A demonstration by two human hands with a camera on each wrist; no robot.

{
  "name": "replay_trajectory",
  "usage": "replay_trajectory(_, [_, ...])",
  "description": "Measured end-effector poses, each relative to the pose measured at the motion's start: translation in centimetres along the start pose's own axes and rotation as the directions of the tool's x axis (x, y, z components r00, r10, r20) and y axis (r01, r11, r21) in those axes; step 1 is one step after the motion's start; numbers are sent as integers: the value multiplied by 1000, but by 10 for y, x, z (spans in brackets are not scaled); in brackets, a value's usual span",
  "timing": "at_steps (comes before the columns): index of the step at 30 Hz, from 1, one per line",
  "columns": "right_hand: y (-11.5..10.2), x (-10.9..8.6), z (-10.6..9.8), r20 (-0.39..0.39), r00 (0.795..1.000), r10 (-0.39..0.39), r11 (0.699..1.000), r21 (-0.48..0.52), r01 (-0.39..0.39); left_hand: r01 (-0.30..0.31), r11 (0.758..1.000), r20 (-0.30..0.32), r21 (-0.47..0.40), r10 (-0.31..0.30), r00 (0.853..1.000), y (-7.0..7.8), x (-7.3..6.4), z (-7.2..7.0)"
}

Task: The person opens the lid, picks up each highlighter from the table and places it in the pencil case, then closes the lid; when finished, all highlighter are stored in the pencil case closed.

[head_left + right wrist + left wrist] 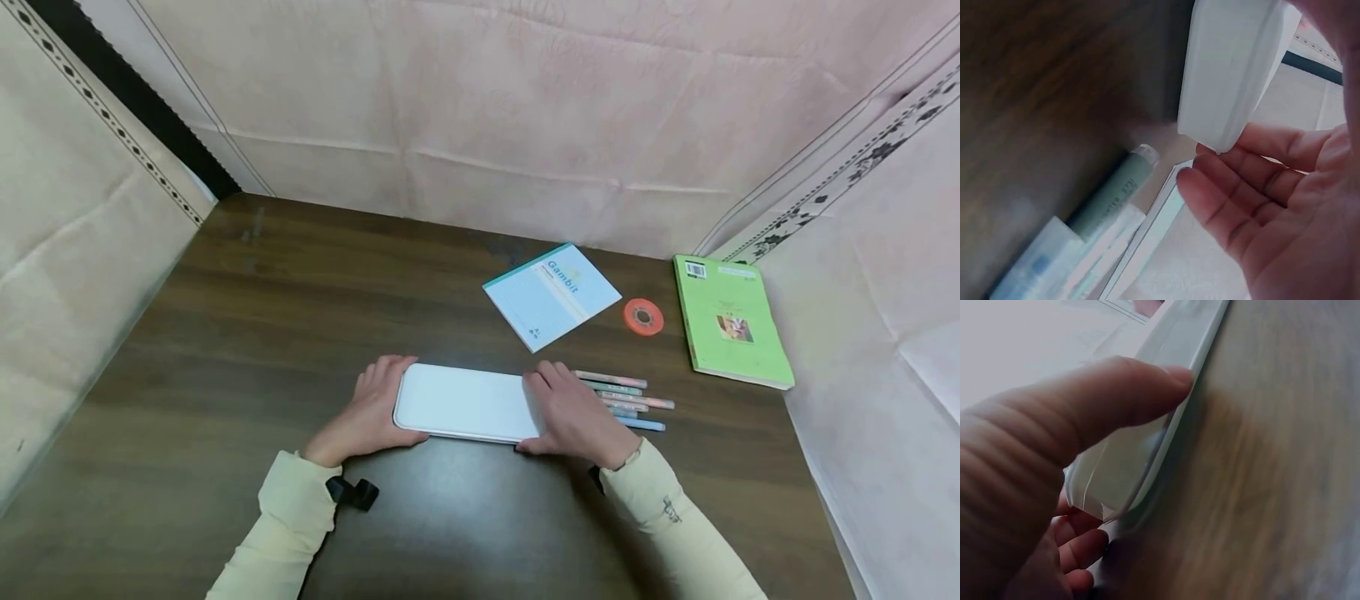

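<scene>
**Brown wood-grain bench (187, 375), white glossy oblong case (465, 404) at near centre**

The left hand (372, 412) and right hand (572, 417) grip its opposite ends. Likely light, stiff, slippery; those ends suit holding. Slim pastel pens (637, 400) lie just right.

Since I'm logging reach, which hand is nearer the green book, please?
Right: the right hand grips the right end of the white case, left of the green book; the left hand grips the case's left end, farther away.

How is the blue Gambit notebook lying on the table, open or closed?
Closed and flat: in the head view, the notebook shows one printed cover facing up on the table, with no pages spread.
</scene>
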State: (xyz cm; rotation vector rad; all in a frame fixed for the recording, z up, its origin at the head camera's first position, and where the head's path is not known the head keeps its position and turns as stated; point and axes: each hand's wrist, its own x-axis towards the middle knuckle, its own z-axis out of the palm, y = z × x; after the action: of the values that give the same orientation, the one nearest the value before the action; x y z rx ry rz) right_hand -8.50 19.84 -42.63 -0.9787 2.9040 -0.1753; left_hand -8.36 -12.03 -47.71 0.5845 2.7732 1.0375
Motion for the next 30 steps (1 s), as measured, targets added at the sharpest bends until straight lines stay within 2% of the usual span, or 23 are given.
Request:
replay_trajectory(9, [8,8,-7,40,997,-63,998,-13,63,6,1000,0,-8,-6,1000,-3,1,2])
replay_trajectory(14, [10,16,-10,69,992,-104,994,-17,106,-8,1000,-32,-1,8,999,-5,-2,2])
replay_trajectory(18, [12,19,-15,122,988,-97,995,35,94,-16,1000,-27,2,16,999,-6,-2,1])
replay_trajectory(22, [17,18,-22,195,978,-80,989,134,55,-12,1000,-22,-18,11,1000,-6,-2,1])
replay_trajectory(24, [22,17,-27,204,975,-88,977,207,45,-4,1000,-32,-29,3,999,-6,-2,1])
replay_trajectory(26, [29,16,-33,188,978,-88,952,305,27,0,999,-42,-34,-2,999,-6,-1,1])
replay_trajectory(28, [38,16,-37,156,985,-69,912,409,-1,-1,999,-54,-32,-1,999,-5,0,3])
replay_trajectory(30, [46,15,-41,144,990,-10,857,510,-66,-2,1000,-58,-26,0,998,-5,2,4])
